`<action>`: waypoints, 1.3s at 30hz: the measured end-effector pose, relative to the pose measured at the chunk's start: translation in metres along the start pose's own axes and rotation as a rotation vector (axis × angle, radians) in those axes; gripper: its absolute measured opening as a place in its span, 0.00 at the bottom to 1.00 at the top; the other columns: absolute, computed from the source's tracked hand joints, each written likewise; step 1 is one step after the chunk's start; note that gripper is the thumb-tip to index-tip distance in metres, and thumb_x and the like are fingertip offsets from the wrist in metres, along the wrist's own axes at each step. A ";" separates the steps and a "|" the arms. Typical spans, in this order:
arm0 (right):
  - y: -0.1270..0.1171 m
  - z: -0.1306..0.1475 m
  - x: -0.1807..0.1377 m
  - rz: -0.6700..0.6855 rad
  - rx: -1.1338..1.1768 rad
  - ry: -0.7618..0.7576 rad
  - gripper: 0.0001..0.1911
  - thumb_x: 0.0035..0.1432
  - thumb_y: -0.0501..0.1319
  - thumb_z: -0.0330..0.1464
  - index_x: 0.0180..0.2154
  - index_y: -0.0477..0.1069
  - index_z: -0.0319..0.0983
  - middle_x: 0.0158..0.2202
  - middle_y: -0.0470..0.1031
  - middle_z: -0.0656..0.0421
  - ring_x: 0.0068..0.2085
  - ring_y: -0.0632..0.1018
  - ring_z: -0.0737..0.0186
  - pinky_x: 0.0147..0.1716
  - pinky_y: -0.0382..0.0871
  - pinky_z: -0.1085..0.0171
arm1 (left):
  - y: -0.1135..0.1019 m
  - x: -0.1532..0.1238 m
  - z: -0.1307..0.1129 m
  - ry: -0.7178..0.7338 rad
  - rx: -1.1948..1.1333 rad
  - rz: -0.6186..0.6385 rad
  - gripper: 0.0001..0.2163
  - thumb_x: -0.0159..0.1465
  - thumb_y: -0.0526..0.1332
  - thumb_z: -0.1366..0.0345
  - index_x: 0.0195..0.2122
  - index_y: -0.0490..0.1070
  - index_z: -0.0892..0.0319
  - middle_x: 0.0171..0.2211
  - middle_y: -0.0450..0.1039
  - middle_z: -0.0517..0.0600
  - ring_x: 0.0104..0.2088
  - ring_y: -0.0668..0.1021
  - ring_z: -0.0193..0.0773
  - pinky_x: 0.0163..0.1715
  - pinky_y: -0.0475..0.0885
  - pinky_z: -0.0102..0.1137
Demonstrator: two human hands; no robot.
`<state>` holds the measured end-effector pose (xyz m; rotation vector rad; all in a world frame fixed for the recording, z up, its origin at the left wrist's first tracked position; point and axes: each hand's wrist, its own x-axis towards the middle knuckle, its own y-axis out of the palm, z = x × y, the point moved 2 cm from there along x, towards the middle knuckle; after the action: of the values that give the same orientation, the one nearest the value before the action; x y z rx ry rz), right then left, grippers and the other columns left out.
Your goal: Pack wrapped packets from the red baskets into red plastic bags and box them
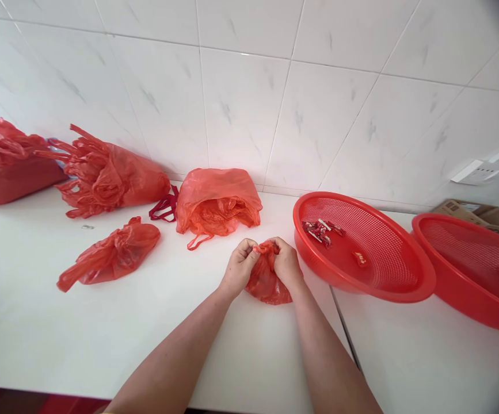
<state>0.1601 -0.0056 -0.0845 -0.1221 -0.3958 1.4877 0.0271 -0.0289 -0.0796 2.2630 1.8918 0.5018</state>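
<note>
A small filled red plastic bag rests on the white table in front of me. My left hand and my right hand are both closed on its top, pinching the bunched handles between the fingers. Just right of my hands stands a red mesh basket with a few small red-wrapped pieces lying in it.
A tied red bag lies left of my hands. Behind it are an open red bag, a bundle of red bags and a red box against the tiled wall. A second red basket and a cardboard box are at right.
</note>
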 end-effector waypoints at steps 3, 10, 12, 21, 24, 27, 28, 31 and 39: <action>0.000 -0.005 0.000 -0.157 -0.085 0.018 0.05 0.49 0.57 0.33 0.27 0.70 0.42 0.25 0.73 0.63 0.29 0.71 0.63 0.29 0.62 0.66 | 0.006 -0.003 0.001 -0.008 0.063 0.072 0.10 0.60 0.60 0.56 0.31 0.65 0.58 0.25 0.65 0.44 0.25 0.65 0.30 0.27 0.60 0.25; 0.001 -0.012 0.005 0.066 0.369 0.121 0.16 0.42 0.58 0.29 0.37 0.74 0.42 0.23 0.72 0.65 0.22 0.67 0.69 0.23 0.59 0.68 | -0.004 0.003 0.011 0.081 0.360 0.009 0.06 0.61 0.58 0.62 0.31 0.67 0.59 0.28 0.69 0.45 0.29 0.70 0.31 0.31 0.64 0.25; 0.001 -0.013 0.005 0.162 0.518 0.186 0.15 0.43 0.59 0.29 0.36 0.74 0.41 0.19 0.69 0.67 0.18 0.63 0.71 0.20 0.56 0.69 | -0.009 0.005 0.015 0.097 0.376 -0.028 0.05 0.61 0.57 0.63 0.32 0.67 0.58 0.28 0.70 0.45 0.30 0.72 0.32 0.32 0.66 0.26; -0.006 -0.011 0.004 0.103 0.815 0.195 0.15 0.46 0.64 0.42 0.35 0.74 0.41 0.34 0.77 0.58 0.33 0.76 0.62 0.37 0.71 0.61 | -0.020 0.004 -0.006 0.313 0.624 -0.245 0.03 0.58 0.57 0.69 0.31 0.69 0.57 0.36 0.70 0.48 0.39 0.72 0.36 0.41 0.67 0.31; -0.008 -0.024 0.010 -0.097 0.537 0.184 0.13 0.43 0.65 0.39 0.32 0.73 0.40 0.30 0.76 0.59 0.31 0.76 0.62 0.35 0.71 0.61 | -0.026 -0.007 -0.027 0.393 0.694 -0.213 0.04 0.58 0.57 0.71 0.29 0.70 0.57 0.41 0.69 0.49 0.44 0.72 0.38 0.46 0.66 0.34; -0.008 -0.037 0.016 -0.189 0.398 0.185 0.11 0.44 0.63 0.36 0.32 0.73 0.39 0.29 0.76 0.58 0.30 0.75 0.62 0.33 0.70 0.62 | -0.043 -0.028 -0.044 0.429 0.677 -0.278 0.03 0.60 0.58 0.70 0.29 0.69 0.57 0.39 0.70 0.49 0.44 0.72 0.37 0.48 0.65 0.35; -0.008 -0.040 0.017 -0.209 0.361 0.182 0.11 0.44 0.62 0.36 0.32 0.73 0.39 0.29 0.76 0.58 0.30 0.74 0.61 0.33 0.70 0.62 | -0.049 -0.035 -0.048 0.429 0.661 -0.315 0.02 0.60 0.59 0.68 0.30 0.69 0.57 0.38 0.70 0.49 0.44 0.72 0.38 0.49 0.65 0.36; -0.005 -0.044 0.020 -0.224 0.279 0.157 0.10 0.46 0.61 0.36 0.31 0.74 0.38 0.32 0.76 0.57 0.33 0.74 0.61 0.34 0.69 0.62 | -0.065 -0.052 -0.056 0.340 0.645 -0.352 0.03 0.62 0.58 0.65 0.32 0.69 0.56 0.38 0.70 0.49 0.44 0.73 0.39 0.49 0.66 0.37; -0.009 -0.049 0.020 -0.208 0.287 0.139 0.23 0.51 0.59 0.49 0.41 0.69 0.39 0.37 0.74 0.56 0.35 0.76 0.60 0.31 0.70 0.64 | -0.034 -0.053 -0.067 0.216 0.882 0.052 0.31 0.55 0.63 0.65 0.60 0.56 0.49 0.64 0.52 0.54 0.63 0.57 0.48 0.59 0.57 0.45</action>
<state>0.1850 0.0213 -0.1237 0.0429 -0.0777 1.3064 -0.0354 -0.0809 -0.0370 2.8450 2.5172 -0.1529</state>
